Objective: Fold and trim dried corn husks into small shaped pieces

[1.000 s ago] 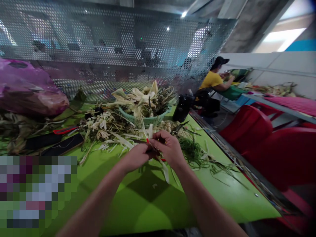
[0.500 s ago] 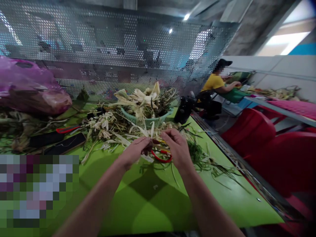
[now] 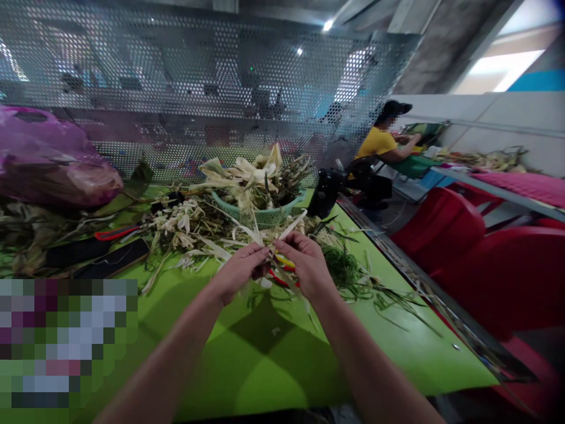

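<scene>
Between my two hands are pale dried husk strips [image 3: 295, 224] that look like corn husk, their ends sticking up and outward. My left hand [image 3: 242, 268] pinches them between thumb and fingers. Close beside it, my right hand [image 3: 308, 259] also has thumb and fingers closed on a strip, the fingertips of both hands almost meeting. Below the hands lies a tool with red and yellow handles [image 3: 279, 278], partly hidden by my right hand. A tangle of thin green strands [image 3: 342, 265] rests right of my right hand.
Beyond my hands stands a green basket [image 3: 260, 218] heaped with dried husks. Loose husk pieces [image 3: 183, 221], a dark phone-like slab [image 3: 112, 259] and a purple plastic bag [image 3: 53, 159] are to the left. A black container [image 3: 324, 194], red chairs [image 3: 498, 277] and a seated person [image 3: 379, 144] are to the right.
My right hand has moved in against my left and now grips the husk too. One strip now slants up to the right, and the tool's red loop is more covered.
</scene>
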Demonstrator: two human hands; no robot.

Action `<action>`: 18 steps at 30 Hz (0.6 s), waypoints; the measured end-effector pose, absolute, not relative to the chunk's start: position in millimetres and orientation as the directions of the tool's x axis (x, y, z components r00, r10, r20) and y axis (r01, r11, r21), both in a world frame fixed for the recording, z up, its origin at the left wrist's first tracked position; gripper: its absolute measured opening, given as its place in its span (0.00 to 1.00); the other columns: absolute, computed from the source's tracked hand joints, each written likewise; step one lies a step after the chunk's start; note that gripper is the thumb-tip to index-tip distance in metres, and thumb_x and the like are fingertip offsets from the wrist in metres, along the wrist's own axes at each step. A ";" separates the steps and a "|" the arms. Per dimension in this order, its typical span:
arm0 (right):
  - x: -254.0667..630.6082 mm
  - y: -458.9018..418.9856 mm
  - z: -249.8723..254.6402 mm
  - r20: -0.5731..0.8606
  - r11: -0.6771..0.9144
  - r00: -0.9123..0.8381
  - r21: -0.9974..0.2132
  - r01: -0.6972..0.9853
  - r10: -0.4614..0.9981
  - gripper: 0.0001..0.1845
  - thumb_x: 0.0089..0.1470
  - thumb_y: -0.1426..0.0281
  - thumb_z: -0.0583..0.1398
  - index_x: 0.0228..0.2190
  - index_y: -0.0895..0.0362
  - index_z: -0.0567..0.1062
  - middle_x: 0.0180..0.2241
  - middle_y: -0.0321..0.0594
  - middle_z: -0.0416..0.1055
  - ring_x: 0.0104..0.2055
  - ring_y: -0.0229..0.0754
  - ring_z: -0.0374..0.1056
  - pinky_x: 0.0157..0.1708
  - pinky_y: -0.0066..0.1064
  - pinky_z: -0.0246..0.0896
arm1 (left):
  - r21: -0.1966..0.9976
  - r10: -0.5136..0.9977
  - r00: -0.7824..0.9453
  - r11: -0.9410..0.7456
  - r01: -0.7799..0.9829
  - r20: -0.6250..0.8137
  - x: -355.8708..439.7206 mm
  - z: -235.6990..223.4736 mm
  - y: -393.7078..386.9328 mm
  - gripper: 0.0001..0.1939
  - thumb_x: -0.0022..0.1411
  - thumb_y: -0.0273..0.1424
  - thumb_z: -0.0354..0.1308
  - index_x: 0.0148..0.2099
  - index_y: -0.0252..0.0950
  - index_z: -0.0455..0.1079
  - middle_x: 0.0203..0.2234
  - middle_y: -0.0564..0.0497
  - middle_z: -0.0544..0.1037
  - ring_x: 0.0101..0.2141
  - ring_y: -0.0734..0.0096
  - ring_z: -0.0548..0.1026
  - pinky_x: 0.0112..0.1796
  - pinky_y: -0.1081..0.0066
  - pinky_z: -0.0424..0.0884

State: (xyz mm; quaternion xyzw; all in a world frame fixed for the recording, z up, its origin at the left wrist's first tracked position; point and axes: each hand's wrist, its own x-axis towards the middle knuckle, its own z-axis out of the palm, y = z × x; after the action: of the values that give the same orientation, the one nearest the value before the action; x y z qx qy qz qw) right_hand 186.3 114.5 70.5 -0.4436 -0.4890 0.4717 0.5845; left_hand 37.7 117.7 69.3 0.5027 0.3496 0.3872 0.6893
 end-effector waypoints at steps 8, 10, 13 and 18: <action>190.8 114.8 75.1 0.144 0.143 -0.005 -0.989 -0.045 0.990 0.15 0.47 0.57 0.63 0.28 0.56 0.71 0.27 0.35 0.69 0.28 0.37 0.63 0.31 0.29 0.58 | 0.944 0.915 0.396 0.192 -0.268 -0.074 33.4 68.5 121.4 0.14 0.54 0.40 0.60 0.33 0.33 0.69 0.23 0.54 0.68 0.23 0.79 0.62 0.25 0.76 0.55; 191.2 114.5 76.8 0.105 0.106 -0.069 -0.994 0.011 0.992 0.17 0.48 0.55 0.62 0.27 0.56 0.71 0.25 0.35 0.69 0.26 0.36 0.61 0.28 0.28 0.56 | 0.931 0.933 0.352 0.187 -0.314 -0.069 31.5 68.5 122.7 0.14 0.55 0.40 0.59 0.35 0.34 0.69 0.25 0.53 0.69 0.25 0.78 0.65 0.26 0.76 0.56; 190.5 114.1 77.2 0.092 0.109 -0.129 -0.986 0.126 0.987 0.16 0.46 0.57 0.64 0.26 0.57 0.70 0.23 0.33 0.66 0.25 0.34 0.58 0.26 0.27 0.53 | 0.924 0.938 0.344 0.159 -0.348 -0.032 28.6 70.1 124.2 0.12 0.56 0.38 0.58 0.32 0.34 0.67 0.23 0.54 0.67 0.23 0.80 0.63 0.25 0.77 0.57; 189.9 114.6 76.1 0.142 0.165 -0.138 -0.971 0.172 0.980 0.13 0.46 0.60 0.64 0.25 0.58 0.72 0.23 0.33 0.65 0.26 0.34 0.58 0.28 0.27 0.53 | 0.937 0.926 0.373 0.178 -0.299 -0.057 25.9 73.2 124.8 0.12 0.56 0.38 0.58 0.31 0.33 0.65 0.21 0.55 0.67 0.19 0.82 0.57 0.24 0.77 0.56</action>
State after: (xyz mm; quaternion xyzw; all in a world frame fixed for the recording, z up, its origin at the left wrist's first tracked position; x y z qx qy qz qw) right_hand 189.9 114.6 76.1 -0.4713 -0.6112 0.4422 0.4569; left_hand 25.9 124.8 73.2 0.4611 0.3399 0.4451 0.6882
